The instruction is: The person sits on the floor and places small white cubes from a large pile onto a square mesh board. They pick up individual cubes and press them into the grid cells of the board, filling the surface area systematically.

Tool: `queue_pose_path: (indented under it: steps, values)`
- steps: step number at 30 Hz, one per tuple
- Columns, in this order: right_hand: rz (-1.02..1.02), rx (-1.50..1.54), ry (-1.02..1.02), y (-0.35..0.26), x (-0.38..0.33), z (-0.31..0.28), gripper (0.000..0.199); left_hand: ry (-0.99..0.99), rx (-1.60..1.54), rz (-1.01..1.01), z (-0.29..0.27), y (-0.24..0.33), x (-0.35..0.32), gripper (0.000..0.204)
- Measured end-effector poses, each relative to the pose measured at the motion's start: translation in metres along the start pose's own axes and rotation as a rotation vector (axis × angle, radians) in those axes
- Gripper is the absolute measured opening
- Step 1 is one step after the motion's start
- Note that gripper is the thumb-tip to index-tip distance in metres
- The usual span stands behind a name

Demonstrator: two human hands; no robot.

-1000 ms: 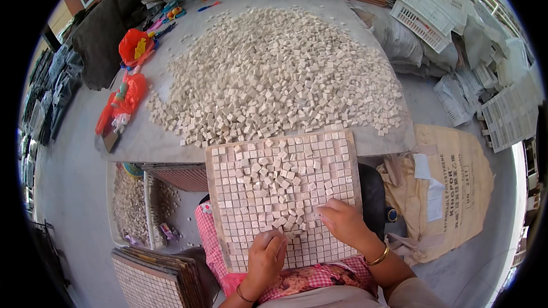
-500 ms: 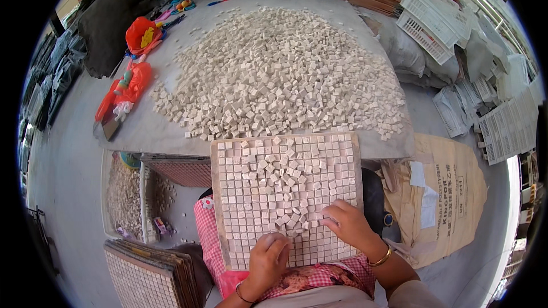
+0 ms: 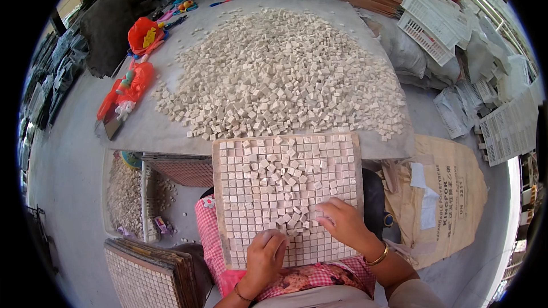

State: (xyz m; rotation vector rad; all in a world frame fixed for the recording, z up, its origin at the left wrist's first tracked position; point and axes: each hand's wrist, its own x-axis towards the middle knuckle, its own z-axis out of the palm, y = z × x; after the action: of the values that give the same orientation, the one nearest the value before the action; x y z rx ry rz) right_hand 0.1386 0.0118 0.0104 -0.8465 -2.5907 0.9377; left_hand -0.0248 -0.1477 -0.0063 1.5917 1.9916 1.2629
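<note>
A square grid board (image 3: 359,162) lies across my lap, most of its cells filled with small cream stone tiles. Loose tiles (image 3: 278,169) are heaped on its upper middle, and a smaller cluster of tiles (image 3: 293,217) lies between my hands. At the board's lower edge, left of that cluster, my left hand (image 3: 266,254) is curled, its fingertips mostly hidden. My right hand (image 3: 345,225) reaches in from the right, fingers bent together over the tiles beside the cluster. Whatever either hand pinches is too small or hidden to make out.
A large heap of tiles (image 3: 285,74) covers the table (image 3: 165,142) beyond the board. Red plastic bags (image 3: 137,82) lie at its left. A crate of tiles (image 3: 125,194) and stacked boards (image 3: 145,271) stand at my left, a beige sack (image 3: 451,205) at my right.
My right hand has shifted slightly left, closer to the small cluster of loose tiles. My left hand has turned a little and stays near the board's lower edge.
</note>
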Motion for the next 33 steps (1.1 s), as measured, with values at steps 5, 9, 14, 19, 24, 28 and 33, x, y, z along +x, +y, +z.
queue_pose_path:
  steps: [5,9,14,19,24,28,33]
  values:
    - [-0.161,-0.061,0.031,0.002,0.012,0.023,0.026,-0.02,0.121,0.077,0.007,0.0,0.019,0.019]
    - [-0.175,-0.037,0.019,0.0,0.018,0.02,0.029,-0.023,0.165,0.101,0.011,0.002,0.033,0.021]
    - [0.009,0.098,-0.02,0.003,0.008,0.008,0.027,0.044,0.23,0.085,0.016,-0.007,0.049,0.02]
    - [0.022,0.067,-0.05,0.002,0.003,0.003,0.023,-0.142,0.268,0.03,0.021,-0.016,0.054,0.017]
    - [0.018,0.062,-0.077,-0.002,0.007,0.002,0.018,-0.062,0.166,0.049,0.017,-0.013,0.059,0.012]
    - [-0.013,0.015,-0.047,0.002,0.005,0.007,0.012,-0.097,-0.403,-0.399,-0.001,-0.005,0.052,0.004]
    - [-0.011,-0.103,-0.05,-0.002,0.005,0.005,0.012,-0.099,-1.049,-0.724,-0.003,-0.009,0.036,0.015]
